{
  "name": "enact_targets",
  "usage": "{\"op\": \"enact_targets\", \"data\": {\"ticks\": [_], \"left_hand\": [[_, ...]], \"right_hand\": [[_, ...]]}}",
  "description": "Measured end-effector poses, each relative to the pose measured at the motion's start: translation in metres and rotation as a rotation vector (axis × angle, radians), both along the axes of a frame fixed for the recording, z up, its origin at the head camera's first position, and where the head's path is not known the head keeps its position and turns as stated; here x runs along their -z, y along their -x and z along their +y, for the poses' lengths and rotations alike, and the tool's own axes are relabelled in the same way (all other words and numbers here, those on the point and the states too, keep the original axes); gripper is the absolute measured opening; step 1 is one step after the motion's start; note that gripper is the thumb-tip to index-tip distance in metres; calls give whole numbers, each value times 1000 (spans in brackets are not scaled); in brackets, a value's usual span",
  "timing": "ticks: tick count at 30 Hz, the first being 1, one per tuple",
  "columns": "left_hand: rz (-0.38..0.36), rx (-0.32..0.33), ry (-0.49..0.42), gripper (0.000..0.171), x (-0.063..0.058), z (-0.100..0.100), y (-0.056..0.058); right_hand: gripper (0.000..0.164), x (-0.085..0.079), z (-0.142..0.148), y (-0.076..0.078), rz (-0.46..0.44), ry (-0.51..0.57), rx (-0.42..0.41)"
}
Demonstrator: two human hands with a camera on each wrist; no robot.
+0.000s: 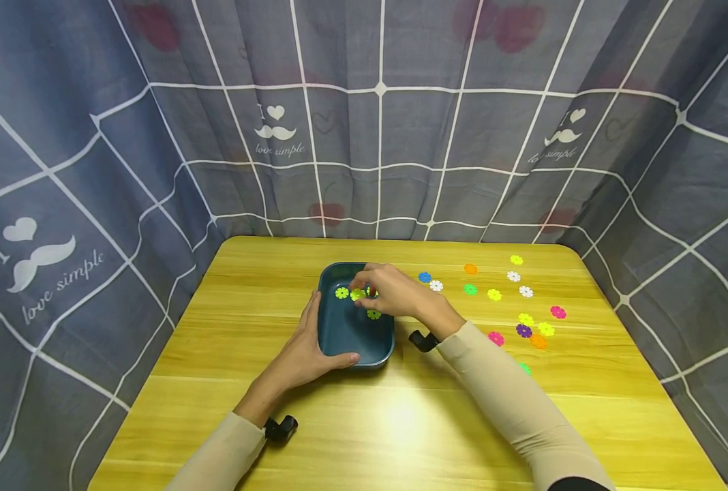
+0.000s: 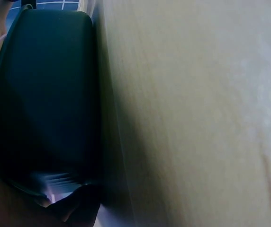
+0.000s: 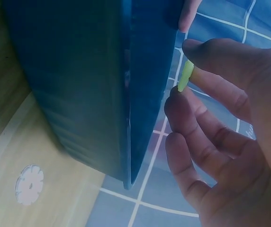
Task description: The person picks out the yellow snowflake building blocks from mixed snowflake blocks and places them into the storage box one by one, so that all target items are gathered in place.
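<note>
A dark blue-green plastic tray [image 1: 356, 341] stands on the table. My left hand [image 1: 302, 354] holds its near left corner, fingers along the left wall and thumb along the near rim; the left wrist view shows this tray's outer wall [image 2: 45, 85] close up. Over the tray, my right hand [image 1: 391, 290] pinches a yellow-green flower-shaped piece [image 3: 186, 75] between thumb and fingertips. Other yellow-green flower pieces show inside, one at the left [image 1: 342, 292] and one lower down [image 1: 373, 314]. My right hand hides part of the tray's far right side.
Right of the tray, several flower pieces lie scattered on the wooden table [image 1: 266, 300]: a blue one [image 1: 425, 277], a white one [image 1: 435, 286], a purple one [image 1: 524, 331], a pink one [image 1: 558, 311] and others. A grey checked curtain [image 1: 352, 136] surrounds the table's back and sides.
</note>
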State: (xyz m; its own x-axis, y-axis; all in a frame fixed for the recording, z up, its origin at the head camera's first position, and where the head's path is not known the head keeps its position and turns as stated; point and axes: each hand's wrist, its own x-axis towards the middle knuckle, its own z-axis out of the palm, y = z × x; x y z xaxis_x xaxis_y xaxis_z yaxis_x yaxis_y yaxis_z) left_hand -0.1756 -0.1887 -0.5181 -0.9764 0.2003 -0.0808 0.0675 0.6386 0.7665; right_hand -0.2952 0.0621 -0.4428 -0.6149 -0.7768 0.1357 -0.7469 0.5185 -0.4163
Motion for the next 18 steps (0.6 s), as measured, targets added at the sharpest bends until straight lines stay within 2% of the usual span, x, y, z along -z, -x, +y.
{"op": "enact_targets", "data": {"ticks": [18], "left_hand": [[-3,-3,-18,155,-3,0,-1]], "right_hand": [[38,3,1,0,-32,4,-1]]}}
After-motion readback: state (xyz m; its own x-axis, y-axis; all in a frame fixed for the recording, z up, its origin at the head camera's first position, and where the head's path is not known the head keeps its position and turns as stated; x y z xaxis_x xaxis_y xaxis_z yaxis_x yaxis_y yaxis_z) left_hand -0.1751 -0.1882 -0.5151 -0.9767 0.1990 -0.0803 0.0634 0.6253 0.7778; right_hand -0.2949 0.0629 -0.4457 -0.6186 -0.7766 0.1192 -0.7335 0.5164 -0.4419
